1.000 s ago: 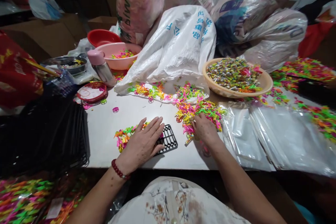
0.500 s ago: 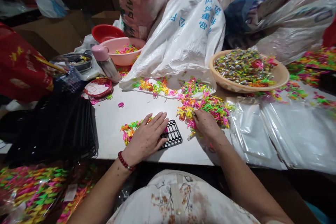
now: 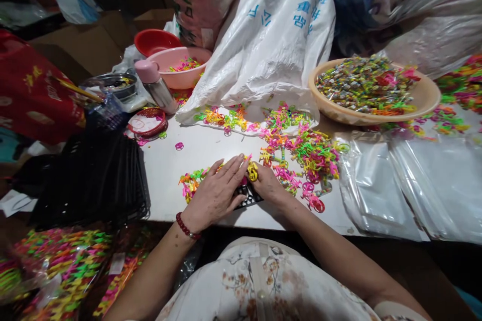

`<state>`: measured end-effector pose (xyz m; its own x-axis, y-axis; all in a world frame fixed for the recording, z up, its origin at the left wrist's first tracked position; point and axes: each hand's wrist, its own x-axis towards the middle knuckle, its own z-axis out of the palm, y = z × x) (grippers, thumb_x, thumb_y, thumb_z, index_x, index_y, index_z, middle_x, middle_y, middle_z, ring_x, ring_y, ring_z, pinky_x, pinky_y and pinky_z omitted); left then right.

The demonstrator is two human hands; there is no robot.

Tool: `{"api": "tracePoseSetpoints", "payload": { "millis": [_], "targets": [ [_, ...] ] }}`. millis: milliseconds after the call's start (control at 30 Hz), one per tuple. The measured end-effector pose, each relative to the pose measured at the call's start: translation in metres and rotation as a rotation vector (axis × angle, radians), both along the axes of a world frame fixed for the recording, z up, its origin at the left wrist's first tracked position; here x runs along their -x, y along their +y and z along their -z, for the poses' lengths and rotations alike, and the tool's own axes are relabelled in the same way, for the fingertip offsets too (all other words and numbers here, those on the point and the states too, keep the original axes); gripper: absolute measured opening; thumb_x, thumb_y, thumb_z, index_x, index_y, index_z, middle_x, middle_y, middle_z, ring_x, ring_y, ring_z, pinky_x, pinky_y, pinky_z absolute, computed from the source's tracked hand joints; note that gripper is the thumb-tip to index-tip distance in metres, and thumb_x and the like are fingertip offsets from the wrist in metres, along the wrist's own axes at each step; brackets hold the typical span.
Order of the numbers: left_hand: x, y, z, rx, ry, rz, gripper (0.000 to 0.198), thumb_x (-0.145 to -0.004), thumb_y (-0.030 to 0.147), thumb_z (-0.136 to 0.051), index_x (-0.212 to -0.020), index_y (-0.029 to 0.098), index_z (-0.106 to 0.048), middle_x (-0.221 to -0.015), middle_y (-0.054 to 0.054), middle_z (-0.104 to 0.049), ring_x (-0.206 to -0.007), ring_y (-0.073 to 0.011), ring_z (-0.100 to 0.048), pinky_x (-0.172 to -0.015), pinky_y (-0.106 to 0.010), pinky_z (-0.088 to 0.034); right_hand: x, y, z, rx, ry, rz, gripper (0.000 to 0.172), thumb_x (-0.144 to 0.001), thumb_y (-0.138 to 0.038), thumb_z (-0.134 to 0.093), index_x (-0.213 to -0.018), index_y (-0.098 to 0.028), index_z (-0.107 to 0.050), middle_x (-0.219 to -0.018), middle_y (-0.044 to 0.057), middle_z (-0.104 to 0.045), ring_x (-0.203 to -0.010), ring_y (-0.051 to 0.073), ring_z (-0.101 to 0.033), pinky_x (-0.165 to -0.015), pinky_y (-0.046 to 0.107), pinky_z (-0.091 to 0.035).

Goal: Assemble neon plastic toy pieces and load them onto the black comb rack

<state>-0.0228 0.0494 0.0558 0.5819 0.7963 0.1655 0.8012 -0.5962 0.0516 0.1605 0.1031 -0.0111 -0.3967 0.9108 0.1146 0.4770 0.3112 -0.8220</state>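
Note:
My left hand [image 3: 218,183] lies flat, fingers stretched out, over small colourful plastic toy pieces [image 3: 189,183] set on a black plastic grid tray [image 3: 246,199]. The palm covers much of the tray and of the pieces. Close to its fingertips, my right hand [image 3: 268,183] pinches a yellow plastic toy piece [image 3: 252,171] with round, wheel-like parts, just above the tray's right end. The right fingertips are partly hidden. A loose heap of pink, green, orange and yellow toy pieces [image 3: 316,155] lies to the right, spilling from the mouth of a white woven sack [image 3: 271,45].
A stack of black grid trays [image 3: 101,180] stands at left. Clear plastic bags [image 3: 380,185] lie at right, below a tan basin [image 3: 425,103] of wrapped pieces. Further back are a pink-lidded flask [image 3: 154,85], a pink basin [image 3: 181,77] and a small red basket [image 3: 150,125].
My right hand has moved left from the heap to the tray, bringing the yellow toy piece. Some pieces of the heap have shifted. The left hand stays flat over the tray; the view has turned slightly.

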Motion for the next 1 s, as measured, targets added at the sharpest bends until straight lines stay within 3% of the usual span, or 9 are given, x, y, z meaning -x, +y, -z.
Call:
{"api": "tracePoseSetpoints", "payload": {
  "millis": [167,333,433,500,633,767,900,1000],
  "targets": [
    [-0.001,-0.001,-0.001,0.013,0.015,-0.002,0.072,-0.095,0.042,-0.05,-0.156,0.016,-0.021,-0.162,-0.013,-0.025,-0.15,-0.0245,-0.021,-0.121,-0.045,-0.019,-0.003,0.004,0.006,-0.08,-0.094,-0.149,0.026,-0.079,-0.006,-0.043,-0.097,-0.017,-0.058,-0.092,0.007,-0.065,-0.082,0.018,-0.056,-0.076,0.029,-0.044],
    [-0.004,0.002,-0.003,-0.007,0.037,-0.012,0.067,-0.092,0.049,-0.055,-0.151,0.025,-0.034,-0.162,-0.012,-0.022,-0.144,-0.0298,-0.033,-0.111,-0.048,-0.033,0.001,0.007,0.015,-0.065,-0.162,-0.163,0.024,-0.076,-0.003,-0.049,-0.094,-0.016,-0.058,-0.091,0.005,-0.063,-0.081,0.017,-0.055,-0.075,0.027,-0.045],
    [-0.008,0.004,-0.004,-0.035,0.057,-0.023,0.063,-0.092,0.05,-0.054,-0.148,0.027,-0.038,-0.16,-0.009,-0.029,-0.143,-0.0306,-0.034,-0.11,-0.052,-0.033,-0.007,0.011,0.01,-0.074,-0.158,-0.183,0.019,-0.082,-0.005,-0.051,-0.093,-0.017,-0.061,-0.092,0.004,-0.062,-0.084,0.016,-0.056,-0.078,0.027,-0.046],
    [-0.009,0.004,-0.003,-0.058,0.061,-0.025,0.061,-0.093,0.051,-0.052,-0.147,0.024,-0.04,-0.159,-0.008,-0.034,-0.145,-0.0299,-0.031,-0.114,-0.055,-0.028,-0.021,0.015,0.003,-0.139,-0.188,-0.134,0.017,-0.087,-0.009,-0.051,-0.097,-0.017,-0.062,-0.098,0.006,-0.062,-0.091,0.017,-0.056,-0.083,0.029,-0.045],
    [-0.008,0.004,0.0,-0.069,0.052,-0.009,0.062,-0.094,0.052,-0.05,-0.146,0.02,-0.041,-0.158,-0.01,-0.034,-0.147,-0.0269,-0.028,-0.118,-0.055,-0.022,-0.056,0.03,-0.008,-0.238,-0.46,0.144,0.013,-0.091,-0.015,-0.052,-0.089,-0.018,-0.064,-0.103,0.01,-0.058,-0.086,0.019,-0.054,-0.078,0.031,-0.044],
    [-0.007,0.004,0.0,-0.037,0.035,-0.002,0.059,-0.096,0.048,-0.047,-0.146,0.018,-0.039,-0.16,-0.011,-0.031,-0.148,-0.0239,-0.028,-0.12,-0.051,-0.02,-0.069,0.041,-0.012,-0.19,-0.632,0.183,0.012,-0.088,-0.013,-0.055,-0.08,-0.018,-0.062,-0.094,0.011,-0.059,-0.077,0.019,-0.052,-0.071,0.03,-0.039],
    [-0.005,0.004,0.0,-0.021,0.02,0.008,0.059,-0.096,0.046,-0.049,-0.146,0.017,-0.039,-0.159,-0.012,-0.032,-0.148,-0.0239,-0.028,-0.12,-0.049,-0.02,-0.053,0.033,-0.013,-0.165,-0.461,0.222,0.013,-0.092,-0.016,-0.046,-0.092,-0.017,-0.058,-0.087,0.008,-0.06,-0.075,0.019,-0.051,-0.069,0.03,-0.037],
    [-0.004,0.004,0.0,-0.009,0.01,0.026,0.063,-0.096,0.046,-0.049,-0.149,0.016,-0.035,-0.16,-0.012,-0.03,-0.148,-0.0242,-0.026,-0.121,-0.048,-0.019,-0.033,0.019,-0.01,-0.033,-0.199,0.157,0.01,-0.09,-0.019,-0.042,-0.089,-0.02,-0.053,-0.075,0.0,-0.058,-0.066,0.015,-0.049,-0.063,0.026,-0.037]
  ]
}}
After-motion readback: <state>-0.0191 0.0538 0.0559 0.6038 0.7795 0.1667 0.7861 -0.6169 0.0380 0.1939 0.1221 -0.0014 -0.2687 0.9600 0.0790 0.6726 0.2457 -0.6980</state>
